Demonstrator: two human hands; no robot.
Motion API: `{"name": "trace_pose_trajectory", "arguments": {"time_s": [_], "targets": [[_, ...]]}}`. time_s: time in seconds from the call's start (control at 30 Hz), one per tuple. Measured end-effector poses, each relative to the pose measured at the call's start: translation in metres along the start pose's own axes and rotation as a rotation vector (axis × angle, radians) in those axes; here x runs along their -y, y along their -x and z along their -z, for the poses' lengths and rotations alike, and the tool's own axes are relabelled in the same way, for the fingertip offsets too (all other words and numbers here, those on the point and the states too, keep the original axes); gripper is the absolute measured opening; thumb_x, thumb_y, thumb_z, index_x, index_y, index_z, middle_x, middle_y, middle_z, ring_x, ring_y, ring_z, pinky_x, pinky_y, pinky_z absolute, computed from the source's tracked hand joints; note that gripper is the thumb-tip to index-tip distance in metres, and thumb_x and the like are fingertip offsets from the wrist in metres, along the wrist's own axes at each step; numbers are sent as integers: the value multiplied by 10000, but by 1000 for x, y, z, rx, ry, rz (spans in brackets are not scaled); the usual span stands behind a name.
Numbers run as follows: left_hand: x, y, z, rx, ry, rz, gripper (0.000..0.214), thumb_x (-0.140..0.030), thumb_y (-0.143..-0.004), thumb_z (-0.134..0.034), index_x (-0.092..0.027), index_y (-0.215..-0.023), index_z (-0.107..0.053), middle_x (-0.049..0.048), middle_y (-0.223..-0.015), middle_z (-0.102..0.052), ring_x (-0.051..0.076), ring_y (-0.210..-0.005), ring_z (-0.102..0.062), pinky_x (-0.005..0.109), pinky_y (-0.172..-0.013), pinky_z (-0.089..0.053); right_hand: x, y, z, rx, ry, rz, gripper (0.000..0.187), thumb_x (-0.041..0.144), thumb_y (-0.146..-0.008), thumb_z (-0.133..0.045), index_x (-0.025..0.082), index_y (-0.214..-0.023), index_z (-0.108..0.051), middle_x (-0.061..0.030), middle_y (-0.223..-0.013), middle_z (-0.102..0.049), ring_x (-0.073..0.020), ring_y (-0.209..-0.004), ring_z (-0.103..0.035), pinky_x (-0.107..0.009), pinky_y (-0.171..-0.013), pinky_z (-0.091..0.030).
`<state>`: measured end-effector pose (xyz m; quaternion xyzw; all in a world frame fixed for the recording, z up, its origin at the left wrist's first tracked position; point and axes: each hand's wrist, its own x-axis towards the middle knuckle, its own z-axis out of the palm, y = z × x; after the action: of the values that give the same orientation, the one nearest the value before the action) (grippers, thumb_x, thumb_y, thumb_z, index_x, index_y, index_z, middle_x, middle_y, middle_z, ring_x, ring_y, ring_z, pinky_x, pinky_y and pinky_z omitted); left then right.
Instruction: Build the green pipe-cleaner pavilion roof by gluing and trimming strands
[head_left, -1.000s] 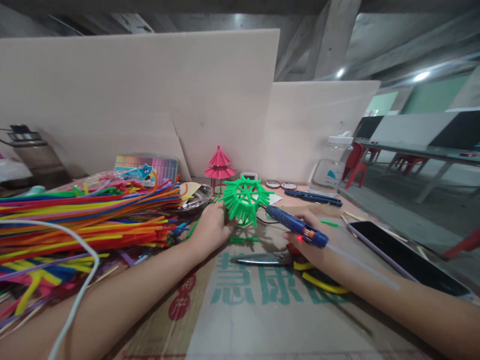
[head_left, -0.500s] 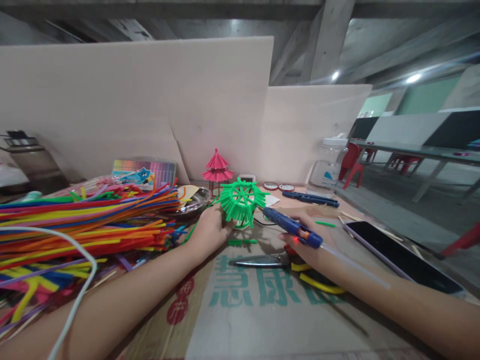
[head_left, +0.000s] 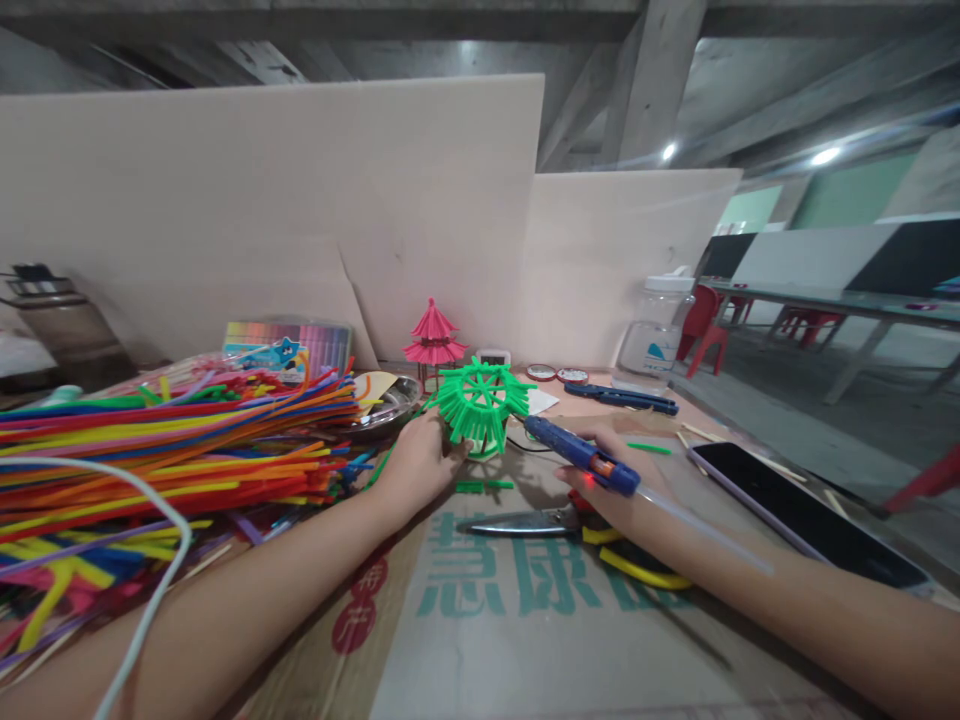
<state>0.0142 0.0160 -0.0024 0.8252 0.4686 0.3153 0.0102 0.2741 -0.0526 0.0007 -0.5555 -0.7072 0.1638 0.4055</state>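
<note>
My left hand [head_left: 426, 455] grips the lower left side of a green pipe-cleaner roof [head_left: 484, 395], a spoked ring with short strips fanning down around it. My right hand [head_left: 600, 468] is wrapped round a blue hot glue gun [head_left: 581, 455], whose nozzle points left, close to the roof's right edge; a clear glue stick sticks out of its back end. A small red light glows by the fingers. Below the hands lie scissors [head_left: 525, 522] with yellow-and-black handles, partly under my right hand. Short green pipe-cleaner pieces [head_left: 484, 486] rest on the cardboard between the hands.
Piles of coloured pipe cleaners [head_left: 172, 430] fill the left side, crossed by a white cable [head_left: 169, 510]. A pink pagoda [head_left: 433, 335] and a metal bowl [head_left: 397, 403] stand behind. A phone [head_left: 802, 515], a utility knife [head_left: 622, 397] and a plastic bottle [head_left: 651, 325] are on the right.
Almost nothing differs. The glue gun and the green roof have shifted very slightly to the left; both hands keep their hold.
</note>
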Motion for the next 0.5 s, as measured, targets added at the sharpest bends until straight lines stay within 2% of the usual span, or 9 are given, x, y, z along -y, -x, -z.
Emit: {"name": "trace_pose_trajectory", "arguments": {"time_s": [0.23, 0.5], "targets": [[-1, 0, 0, -9, 12, 3, 290, -269, -857, -584, -184, -1122, -661, 113, -1202, -666, 295, -1163, -601, 417, -1039, -458, 1, 0, 2, -32, 53, 60, 195, 373, -795, -628, 265, -956, -650, 32, -680, -682, -182, -616, -643, -260, -561, -459], [-2, 0, 1, -15, 18, -17, 274, -264, -848, -592, -185, -1100, -665, 109, -1165, -679, 294, -1132, -615, 414, -1026, -464, 4, 1, 3, -24, 39, 65, 198, 360, -794, -631, 258, -963, -657, 33, -683, -685, -170, -596, -636, -248, -550, -460]]}}
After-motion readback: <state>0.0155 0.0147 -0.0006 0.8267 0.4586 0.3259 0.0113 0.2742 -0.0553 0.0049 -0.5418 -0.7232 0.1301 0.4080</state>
